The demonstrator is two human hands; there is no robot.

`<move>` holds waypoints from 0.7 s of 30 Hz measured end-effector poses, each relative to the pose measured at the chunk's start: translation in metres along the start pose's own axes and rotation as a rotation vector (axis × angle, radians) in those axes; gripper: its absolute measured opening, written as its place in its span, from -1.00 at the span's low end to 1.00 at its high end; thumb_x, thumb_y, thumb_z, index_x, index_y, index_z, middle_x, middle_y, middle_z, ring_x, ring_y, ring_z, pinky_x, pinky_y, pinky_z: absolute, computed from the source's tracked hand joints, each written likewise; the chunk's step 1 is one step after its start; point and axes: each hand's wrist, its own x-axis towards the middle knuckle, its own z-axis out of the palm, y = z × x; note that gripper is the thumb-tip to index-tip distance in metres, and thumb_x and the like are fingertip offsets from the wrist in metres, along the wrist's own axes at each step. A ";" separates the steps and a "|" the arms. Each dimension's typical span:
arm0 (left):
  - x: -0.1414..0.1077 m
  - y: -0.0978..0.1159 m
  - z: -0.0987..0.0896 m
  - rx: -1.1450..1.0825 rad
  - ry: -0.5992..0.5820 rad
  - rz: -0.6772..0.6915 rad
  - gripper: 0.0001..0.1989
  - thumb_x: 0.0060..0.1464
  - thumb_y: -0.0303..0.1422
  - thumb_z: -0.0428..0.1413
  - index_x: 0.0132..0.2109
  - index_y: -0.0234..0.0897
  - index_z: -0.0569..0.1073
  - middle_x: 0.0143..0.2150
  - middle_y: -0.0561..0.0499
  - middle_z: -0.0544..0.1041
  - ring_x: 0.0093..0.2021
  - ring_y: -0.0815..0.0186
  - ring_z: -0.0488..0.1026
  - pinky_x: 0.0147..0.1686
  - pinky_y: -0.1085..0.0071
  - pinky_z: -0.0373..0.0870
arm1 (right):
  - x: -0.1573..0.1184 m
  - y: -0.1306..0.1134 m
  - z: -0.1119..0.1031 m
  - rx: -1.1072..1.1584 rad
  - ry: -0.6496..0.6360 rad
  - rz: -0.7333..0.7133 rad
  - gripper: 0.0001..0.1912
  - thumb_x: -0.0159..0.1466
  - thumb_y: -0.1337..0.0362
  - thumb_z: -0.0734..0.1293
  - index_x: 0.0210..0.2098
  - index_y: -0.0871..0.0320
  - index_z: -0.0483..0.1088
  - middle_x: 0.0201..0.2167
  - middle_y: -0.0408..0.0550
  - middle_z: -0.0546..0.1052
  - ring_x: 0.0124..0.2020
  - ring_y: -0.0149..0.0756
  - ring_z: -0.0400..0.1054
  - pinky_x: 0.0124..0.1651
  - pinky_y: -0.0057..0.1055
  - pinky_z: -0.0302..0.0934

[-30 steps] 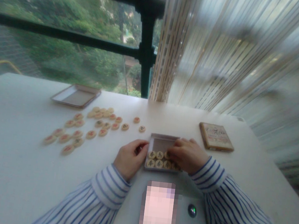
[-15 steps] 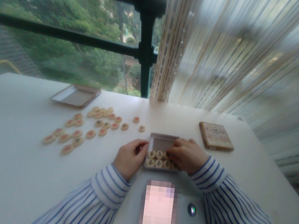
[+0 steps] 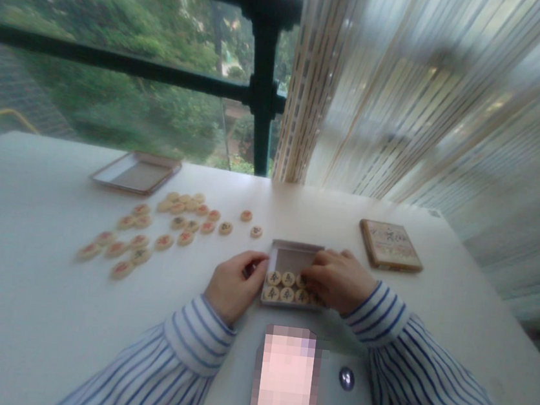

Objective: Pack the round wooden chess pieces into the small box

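A shallow open box (image 3: 298, 246) lies in front of me, with two rows of round wooden pieces marked in black, such as the corner piece (image 3: 272, 293), along its near side. The far part of the box shows its bare bottom. My left hand (image 3: 236, 284) is at the box's left edge, fingers curled and pinched against the wall. Over the box's right side, my right hand (image 3: 337, 278) has its fingers bent down onto a piece in the upper row, partly covering it and the pieces beside it.
Loose round pieces (image 3: 164, 242) with red or black marks are scattered to the left. Behind them is an open tray-like lid (image 3: 137, 174). A closed flat box (image 3: 392, 245) lies at the right. Near me is a small dark oval object (image 3: 347, 378). Window and curtain stand behind the table.
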 end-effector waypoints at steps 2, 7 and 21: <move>0.000 0.000 0.000 -0.006 -0.002 0.001 -0.75 0.02 -0.23 -0.02 -0.26 -0.25 0.47 -0.42 0.06 0.52 -0.47 0.39 0.39 -0.40 0.46 0.31 | 0.000 0.000 0.000 0.003 -0.005 0.001 -0.74 0.24 0.16 0.12 -0.20 0.00 0.38 -0.23 -0.04 0.37 -0.16 -0.26 0.17 -0.23 -0.36 -0.09; 0.000 -0.001 0.000 -0.003 -0.004 -0.001 -0.74 0.02 -0.23 -0.03 -0.25 -0.25 0.47 -0.42 0.06 0.52 -0.46 0.38 0.39 -0.39 0.46 0.31 | 0.000 -0.001 0.000 0.000 0.010 -0.002 -0.75 0.23 0.18 0.13 -0.19 0.00 0.38 -0.24 -0.04 0.38 -0.17 -0.26 0.18 -0.24 -0.36 -0.10; 0.000 0.001 -0.001 -0.010 -0.013 -0.007 -0.72 0.02 -0.22 -0.04 -0.25 -0.27 0.47 -0.42 0.04 0.52 -0.47 0.38 0.39 -0.40 0.45 0.32 | 0.000 -0.001 -0.002 -0.010 -0.004 0.008 -0.77 0.21 0.18 0.16 -0.20 0.02 0.38 -0.24 -0.05 0.39 -0.16 -0.26 0.20 -0.24 -0.34 -0.07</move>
